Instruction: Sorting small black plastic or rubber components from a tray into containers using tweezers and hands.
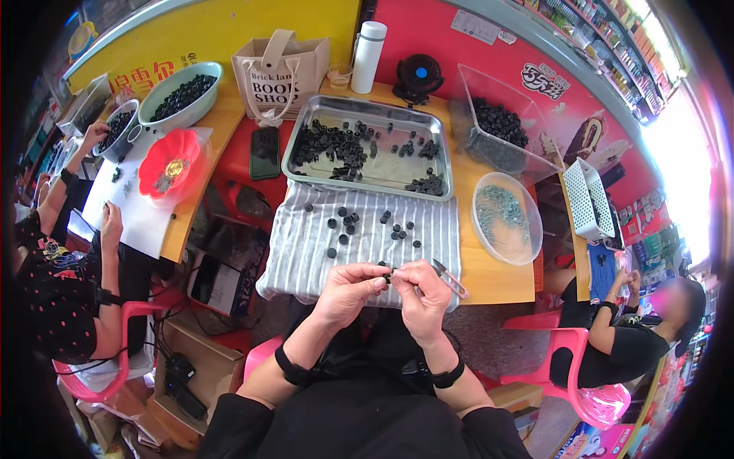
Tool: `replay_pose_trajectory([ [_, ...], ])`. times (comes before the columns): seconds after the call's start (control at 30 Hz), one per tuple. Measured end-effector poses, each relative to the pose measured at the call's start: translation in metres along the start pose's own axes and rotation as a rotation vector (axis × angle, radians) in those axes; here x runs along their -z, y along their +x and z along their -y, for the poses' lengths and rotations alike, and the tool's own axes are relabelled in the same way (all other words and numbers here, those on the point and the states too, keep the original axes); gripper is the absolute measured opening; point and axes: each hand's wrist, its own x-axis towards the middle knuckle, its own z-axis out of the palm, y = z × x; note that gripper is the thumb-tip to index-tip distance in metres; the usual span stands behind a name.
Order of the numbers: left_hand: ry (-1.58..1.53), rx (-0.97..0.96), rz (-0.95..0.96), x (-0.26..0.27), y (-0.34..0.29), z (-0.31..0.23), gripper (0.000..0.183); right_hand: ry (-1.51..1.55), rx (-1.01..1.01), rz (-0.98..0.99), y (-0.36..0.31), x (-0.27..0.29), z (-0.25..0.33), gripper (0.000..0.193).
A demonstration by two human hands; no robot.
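Above the near edge of the striped cloth [298, 237], my left hand [349, 292] and my right hand [423, 294] meet fingertip to fingertip. Both are closed in a pinch on a small black part [388, 273], mostly hidden by the fingers. Several loose black round caps [343, 239] lie on the cloth just beyond. A small cutting tool with pinkish handles [457, 286] lies beside my right hand. Farther back, a metal tray [367, 183] holds many more black parts. To the right, an oval translucent dish [527, 252] contains thin greenish metal pieces.
A clear bin [472, 84] of black parts stands at the back right, near a black fan [419, 76]. A white bottle [370, 57], tan tote bag [313, 57] and phone [264, 151] are behind the tray. People work at side tables; a red bowl [157, 149] sits left.
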Motion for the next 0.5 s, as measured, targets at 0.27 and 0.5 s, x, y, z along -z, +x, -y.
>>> replay_pose_trajectory([
  [0.27,-0.035,0.017,0.003,0.0022,-0.0001,0.0000,0.019,-0.200,0.247,-0.005,-0.0073,-0.0070,-0.0020,0.015],
  [0.5,-0.008,-0.024,0.069,0.0025,-0.0003,0.0000,0.019,-0.147,0.213,0.008,-0.0067,-0.0038,-0.0020,0.016],
])
